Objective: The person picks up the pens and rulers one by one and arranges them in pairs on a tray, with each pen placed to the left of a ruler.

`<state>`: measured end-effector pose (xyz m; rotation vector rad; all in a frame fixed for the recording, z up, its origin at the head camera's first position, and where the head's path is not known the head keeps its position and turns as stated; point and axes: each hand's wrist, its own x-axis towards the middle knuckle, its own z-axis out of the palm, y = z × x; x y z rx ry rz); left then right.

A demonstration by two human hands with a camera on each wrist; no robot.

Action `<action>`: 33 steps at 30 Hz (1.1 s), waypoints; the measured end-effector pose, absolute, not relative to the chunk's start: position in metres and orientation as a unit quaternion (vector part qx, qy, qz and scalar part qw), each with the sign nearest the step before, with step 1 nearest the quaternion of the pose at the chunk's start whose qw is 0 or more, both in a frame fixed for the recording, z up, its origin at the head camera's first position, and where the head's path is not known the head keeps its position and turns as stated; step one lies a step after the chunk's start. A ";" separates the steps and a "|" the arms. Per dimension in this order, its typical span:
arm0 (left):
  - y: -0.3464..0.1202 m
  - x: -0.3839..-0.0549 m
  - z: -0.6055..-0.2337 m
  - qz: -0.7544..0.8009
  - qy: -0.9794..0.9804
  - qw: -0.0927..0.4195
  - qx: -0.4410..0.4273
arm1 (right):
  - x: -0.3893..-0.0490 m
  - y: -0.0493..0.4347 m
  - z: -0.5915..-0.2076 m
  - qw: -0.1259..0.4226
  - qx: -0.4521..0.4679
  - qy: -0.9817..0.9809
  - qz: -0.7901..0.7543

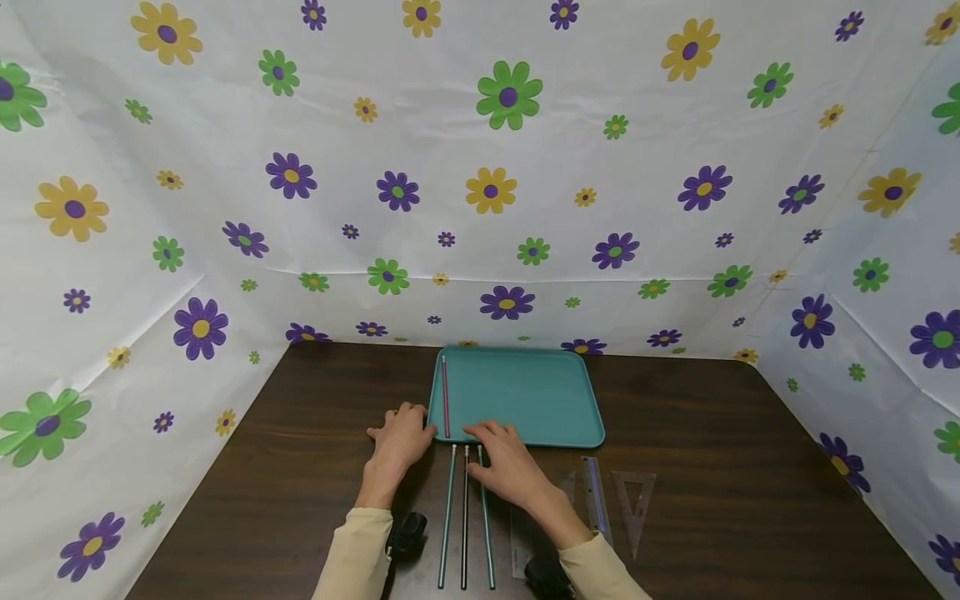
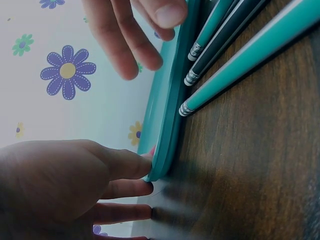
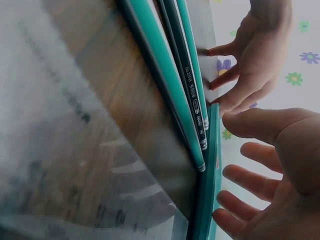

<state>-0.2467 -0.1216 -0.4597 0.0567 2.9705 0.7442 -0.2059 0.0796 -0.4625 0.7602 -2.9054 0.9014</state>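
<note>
Head view: teal tray (image 1: 525, 400) sits at the back of the counter (image 1: 712, 467), w/ a red pencil (image 1: 446, 398) lying inside along its left side. L hand (image 1: 397, 442) is at the near-left corner, thumb touching the rim, fingers straight & not clamped on anything. R hand (image 1: 510, 467) is loose & empty too, fingers over the near edge; can't tell if they actually touch it.

Looks like the step rn is steadying or squaring up the tray imo. Best to use light, even pressure on both sides, keep it flat & go slow, b/c a tilt could prob roll the red pencil. Also watch the R thumb near the eraser ends of the left teal pencil (image 1: 448, 517), black pencil (image 1: 466, 525) and right teal pencil (image 1: 487, 525), lined up just below the rim.

Materials-wise: tray's smooth, prob plastic, rounded corners, low raised lip. Pencils are long & slim, glossy w/ silvery ferrules. Counter's dark woodgrain. Ruler (image 1: 595, 492) & set square (image 1: 633, 533) are see-through, thin & flat, so prob fiddly to pick up.
</note>
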 end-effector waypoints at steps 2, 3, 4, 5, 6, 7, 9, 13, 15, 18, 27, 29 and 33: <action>-0.122 -0.247 -0.459 0.244 0.969 0.040 0.018 | -0.205 0.082 -0.462 0.001 0.240 -0.926 0.291; -0.122 -0.247 -0.459 0.242 0.969 0.040 0.016 | -0.204 0.084 -0.463 0.001 0.240 -0.926 0.292; -0.121 -0.247 -0.460 0.241 0.969 0.039 0.015 | -0.204 0.085 -0.463 0.001 0.240 -0.925 0.294; -0.121 -0.247 -0.460 0.239 0.970 0.038 0.014 | -0.203 0.086 -0.463 0.002 0.240 -0.924 0.296; -0.121 -0.247 -0.460 0.237 0.971 0.036 0.013 | -0.202 0.088 -0.462 0.002 0.242 -0.924 0.297; -0.121 -0.247 -0.460 0.236 0.971 0.035 0.013 | -0.202 0.089 -0.462 0.002 0.243 -0.924 0.296; -0.120 -0.247 -0.460 0.234 0.971 0.034 0.013 | -0.200 0.092 -0.462 0.000 0.244 -0.924 0.296; -0.121 -0.246 -0.459 0.241 0.970 0.031 0.014 | -0.197 0.097 -0.462 -0.001 0.241 -0.926 0.290; -0.121 -0.245 -0.459 0.243 0.969 0.031 0.015 | -0.196 0.098 -0.462 0.000 0.238 -0.927 0.288; -0.122 -0.245 -0.459 0.244 0.969 0.032 0.018 | -0.194 0.100 -0.461 -0.002 0.238 -0.928 0.285; -0.122 -0.244 -0.457 0.244 0.969 0.034 0.017 | -0.189 0.107 -0.454 -0.049 0.252 -0.922 0.291; -0.121 -0.244 -0.457 0.244 0.969 0.033 0.017 | -0.187 0.109 -0.451 -0.063 0.251 -0.920 0.295; -0.121 -0.244 -0.457 0.244 0.969 0.032 0.016 | -0.185 0.114 -0.447 -0.087 0.248 -0.919 0.295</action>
